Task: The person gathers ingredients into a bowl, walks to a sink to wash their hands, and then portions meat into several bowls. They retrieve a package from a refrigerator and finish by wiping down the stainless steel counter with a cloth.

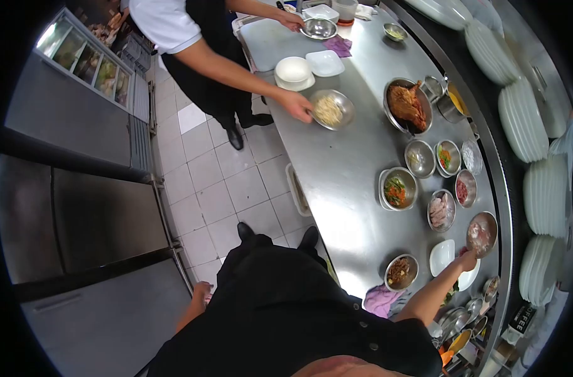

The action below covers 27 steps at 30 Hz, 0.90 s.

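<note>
My right hand (467, 261) reaches out over the steel counter, its fingers closed on the near rim of a metal bowl (489, 249) of pale, pinkish raw meat. Beside that hand are a white dish (442, 257) and a second white plate (469, 278), partly covered by my forearm. My left hand (201, 293) hangs low at my side, away from the counter, with curled fingers. A small pinkish bit shows at it, too small to name. Close to my right arm stand a bowl of brown food (399, 272) and a purple cloth (382, 301).
A co-worker's hand (296, 105) holds a bowl of pale shreds (328, 111); their other hand holds an empty metal bowl (319, 28). Roasted meat (407, 105) and several ingredient bowls line the steel counter (330, 182). Stacked plates (545, 201) stand along the right. Steel cabinets (104, 213) flank the tiled floor.
</note>
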Each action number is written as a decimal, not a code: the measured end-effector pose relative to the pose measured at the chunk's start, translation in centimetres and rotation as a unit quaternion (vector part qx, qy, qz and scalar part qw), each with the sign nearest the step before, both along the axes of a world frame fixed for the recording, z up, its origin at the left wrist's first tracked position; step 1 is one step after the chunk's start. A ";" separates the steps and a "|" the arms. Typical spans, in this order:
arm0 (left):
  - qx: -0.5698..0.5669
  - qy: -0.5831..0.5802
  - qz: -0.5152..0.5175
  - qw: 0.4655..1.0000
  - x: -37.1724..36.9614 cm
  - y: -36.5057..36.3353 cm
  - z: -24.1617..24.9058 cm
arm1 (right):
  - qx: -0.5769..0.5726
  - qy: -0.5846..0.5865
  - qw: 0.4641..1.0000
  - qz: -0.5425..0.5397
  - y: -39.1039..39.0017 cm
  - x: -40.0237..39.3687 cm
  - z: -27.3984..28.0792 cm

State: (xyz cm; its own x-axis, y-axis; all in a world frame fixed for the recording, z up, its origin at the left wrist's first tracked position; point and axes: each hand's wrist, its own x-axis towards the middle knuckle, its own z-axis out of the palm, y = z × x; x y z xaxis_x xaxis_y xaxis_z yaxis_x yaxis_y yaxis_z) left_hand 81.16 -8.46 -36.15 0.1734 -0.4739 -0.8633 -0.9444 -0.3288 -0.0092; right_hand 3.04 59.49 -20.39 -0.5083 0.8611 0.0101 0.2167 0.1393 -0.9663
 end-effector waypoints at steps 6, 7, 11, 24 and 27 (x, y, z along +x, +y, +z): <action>0.030 0.086 -0.016 0.996 4.1 -5.7 -5.1 | -0.138 0.033 0.953 0.267 -22.2 10.8 -0.4; 0.018 0.092 0.099 0.991 5.3 -7.5 -6.6 | -0.141 0.019 0.942 0.305 -28.2 13.8 0.5; -0.066 0.181 0.171 0.966 6.8 -18.7 -9.7 | -0.241 -0.054 0.850 0.465 -49.8 25.3 0.7; -0.199 0.459 0.151 0.853 -8.2 -53.4 -0.7 | -0.156 -0.235 0.593 0.754 -97.8 40.3 -2.0; -0.200 0.363 0.166 0.895 -6.5 -59.6 -4.0 | -0.159 -0.226 0.567 0.776 -107.4 39.2 -4.6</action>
State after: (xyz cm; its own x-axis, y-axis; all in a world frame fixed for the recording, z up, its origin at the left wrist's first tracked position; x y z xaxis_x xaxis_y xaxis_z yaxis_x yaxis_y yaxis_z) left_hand 74.70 -68.01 -40.19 -0.1747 -0.7966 -0.5787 -0.5037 -0.4327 0.7477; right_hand 42.21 -47.94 -24.99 -0.5455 -0.7045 -0.4539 0.3077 0.3355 -0.8904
